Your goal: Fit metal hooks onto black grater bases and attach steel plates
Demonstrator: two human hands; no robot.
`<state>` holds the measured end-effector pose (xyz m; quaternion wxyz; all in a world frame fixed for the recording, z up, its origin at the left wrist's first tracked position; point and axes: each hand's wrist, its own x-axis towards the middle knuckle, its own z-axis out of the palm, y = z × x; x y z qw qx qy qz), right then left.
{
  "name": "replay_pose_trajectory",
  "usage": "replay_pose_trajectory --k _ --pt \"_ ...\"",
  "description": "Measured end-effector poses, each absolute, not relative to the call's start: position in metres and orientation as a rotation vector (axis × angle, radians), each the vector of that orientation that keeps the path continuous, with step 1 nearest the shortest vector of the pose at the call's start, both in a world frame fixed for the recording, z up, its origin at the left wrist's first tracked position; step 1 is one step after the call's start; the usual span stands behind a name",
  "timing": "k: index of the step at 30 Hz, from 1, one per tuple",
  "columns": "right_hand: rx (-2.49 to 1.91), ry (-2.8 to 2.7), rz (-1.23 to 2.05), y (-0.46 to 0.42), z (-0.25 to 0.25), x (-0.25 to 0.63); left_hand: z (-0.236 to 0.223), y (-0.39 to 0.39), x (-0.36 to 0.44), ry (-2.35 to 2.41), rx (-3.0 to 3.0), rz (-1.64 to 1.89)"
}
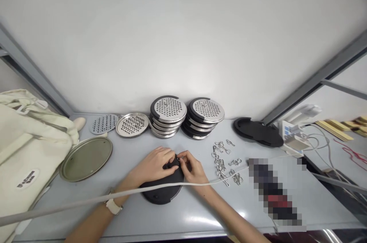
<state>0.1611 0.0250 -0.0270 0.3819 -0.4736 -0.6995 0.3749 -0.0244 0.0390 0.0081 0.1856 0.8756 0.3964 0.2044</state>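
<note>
A round black plastic disc [160, 193] lies on the table in front of me. My left hand [157, 164] rests over its upper left part, fingers curled on the edge and thumb stretched across the top. At the disc's upper edge, my right hand [192, 168] pinches a small shiny metal ring [179, 159] between thumb and index finger. The fingers hide most of that piece. To the right of this hand lies a loose pile of metal clasps with rings [220, 163]. A white cable [137, 190] crosses in front of the disc and both forearms.
Behind the hands stand two stacks of round graters [168, 109] [207, 110]. Left of them are a grater plate [132, 124], another perforated plate [103, 124], an olive round tray [87, 159] and a pale bag [31, 159]. Black discs [258, 132] lie at the back right, beside a white device [295, 139].
</note>
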Motion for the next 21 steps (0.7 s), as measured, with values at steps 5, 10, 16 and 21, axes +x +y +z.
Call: replay_pose_trajectory --k 5,10,16,21 --pt "-1.154 -1.844 0.985 0.031 -0.023 0.16 0.006 0.049 -0.03 1.13 2.504 0.568" --pt "-1.067 -1.859 1.0 0.047 -0.025 0.154 0.01 0.065 -0.04 1.131 2.555 0.562" --pt "-0.996 -1.875 1.02 0.059 -0.028 0.149 0.012 0.081 -0.041 1.131 2.533 0.501" --pt "-0.97 -1.866 1.056 0.061 -0.028 0.15 0.006 0.084 -0.035 1.182 2.52 0.543"
